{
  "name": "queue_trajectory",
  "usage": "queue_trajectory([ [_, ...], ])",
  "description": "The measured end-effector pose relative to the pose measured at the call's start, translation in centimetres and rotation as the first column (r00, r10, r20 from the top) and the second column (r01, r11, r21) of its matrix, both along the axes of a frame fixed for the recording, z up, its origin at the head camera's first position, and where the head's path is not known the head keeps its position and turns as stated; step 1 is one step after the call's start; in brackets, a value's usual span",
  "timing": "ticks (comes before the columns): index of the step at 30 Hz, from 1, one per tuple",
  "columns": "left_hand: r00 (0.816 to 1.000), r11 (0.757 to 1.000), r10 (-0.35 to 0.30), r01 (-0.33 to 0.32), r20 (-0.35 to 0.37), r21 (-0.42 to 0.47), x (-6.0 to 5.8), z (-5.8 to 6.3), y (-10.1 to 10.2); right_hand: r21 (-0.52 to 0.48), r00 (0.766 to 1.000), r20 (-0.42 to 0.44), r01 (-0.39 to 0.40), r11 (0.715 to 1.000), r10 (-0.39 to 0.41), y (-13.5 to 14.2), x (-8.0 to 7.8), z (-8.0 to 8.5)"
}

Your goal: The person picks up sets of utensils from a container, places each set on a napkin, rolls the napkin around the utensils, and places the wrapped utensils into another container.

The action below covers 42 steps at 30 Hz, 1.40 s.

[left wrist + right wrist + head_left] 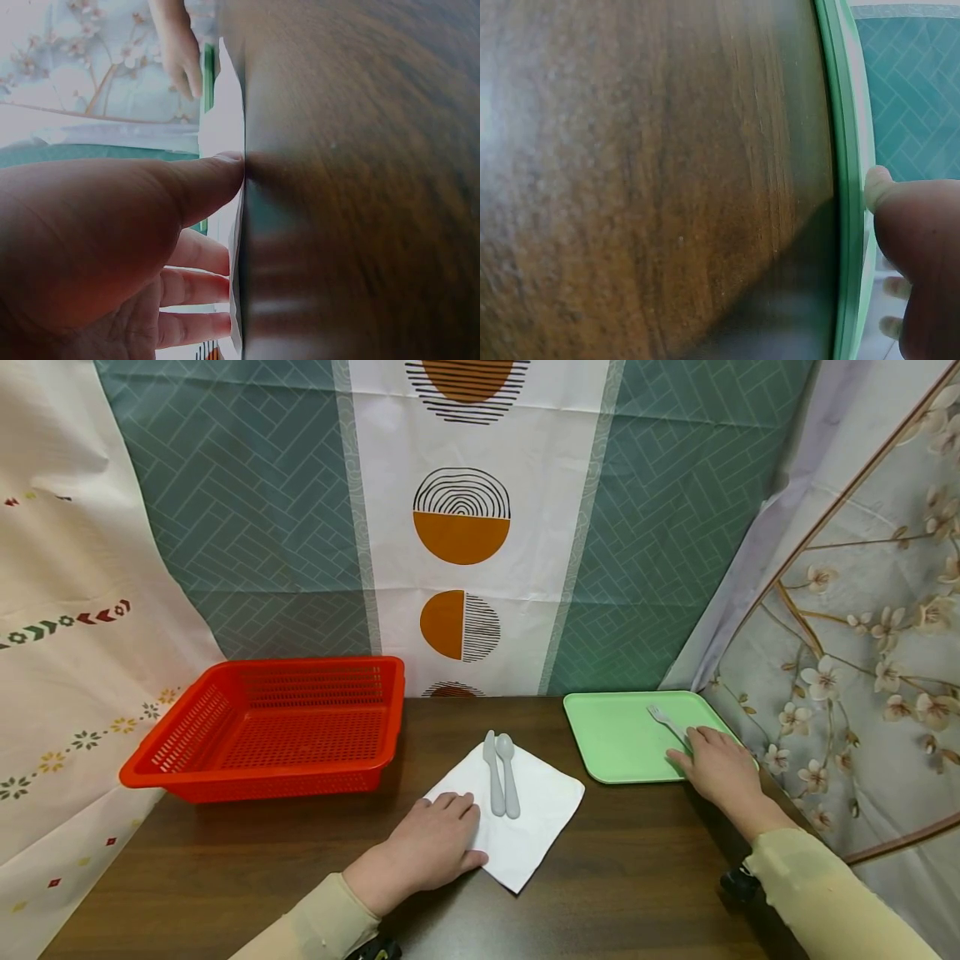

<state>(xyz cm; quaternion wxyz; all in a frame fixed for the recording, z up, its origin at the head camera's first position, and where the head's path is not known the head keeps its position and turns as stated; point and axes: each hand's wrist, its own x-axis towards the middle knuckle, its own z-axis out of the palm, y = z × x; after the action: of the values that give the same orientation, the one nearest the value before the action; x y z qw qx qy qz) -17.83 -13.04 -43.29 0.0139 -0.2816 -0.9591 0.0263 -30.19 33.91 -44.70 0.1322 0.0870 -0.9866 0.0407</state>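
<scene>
Beige sleeves [832, 885] fill the foreground of the head view, your hands set well apart above the dark wooden counter [615, 877]. Your left hand [431, 847] rests, fingers extended, on a white napkin [543, 802], just beside a gray knife [493, 772] and spoon [509, 777] laid side by side, handles toward you. At right, a fork [671, 725] lies over the green tray [607, 747], its long axis slanting from tines at far left to a handle that runs in under your right hand [723, 768]. That hand is by far the nearer; whether its fingers grip the handle, you cannot tell from here.

The left wrist view shows your thumb and fingertips touching the napkin, holding nothing between them, your right hand blurred beyond.

The right wrist view catches your thumb at the tray's rim, other fingertips farther in; the fork cannot be clearly made out.
</scene>
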Motion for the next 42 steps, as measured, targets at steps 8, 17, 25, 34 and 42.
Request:
queue_trajectory([
  [8, 1.0, 1.0, 0.0, 0.0, 0.011, 0.003, -0.1, 0.0, 0.0, 0.021, 1.0, -0.014, 0.011, 1.0, -0.011, 0.1, -0.2, -0.4],
  [17, 1.0, 1.0, -0.005, 0.005, -0.003, -0.004, -0.1, -0.1, -0.1, 0.029, 1.0, -0.009, 0.013, 0.999, -0.013, 0.2, -0.2, -0.2],
  [25, 1.0, 1.0, -0.005, 0.006, -0.003, 0.001, -0.1, -0.2, -0.1, 0.024, 0.998, 0.052, 0.035, 0.999, -0.037, 0.3, -0.8, 0.1],
  [34, 1.0, 1.0, -0.005, 0.005, -0.002, -0.003, -0.1, 0.0, -0.1, 0.026, 0.996, 0.08, 0.044, 0.999, -0.046, 0.7, -1.9, 0.3],
  [42, 1.0, 1.0, -0.003, 0.003, 0.007, 0.001, 0.0, 0.0, -0.1, 0.028, 0.993, 0.099, 0.058, 0.998, -0.061, 0.8, -2.4, 0.7],
])
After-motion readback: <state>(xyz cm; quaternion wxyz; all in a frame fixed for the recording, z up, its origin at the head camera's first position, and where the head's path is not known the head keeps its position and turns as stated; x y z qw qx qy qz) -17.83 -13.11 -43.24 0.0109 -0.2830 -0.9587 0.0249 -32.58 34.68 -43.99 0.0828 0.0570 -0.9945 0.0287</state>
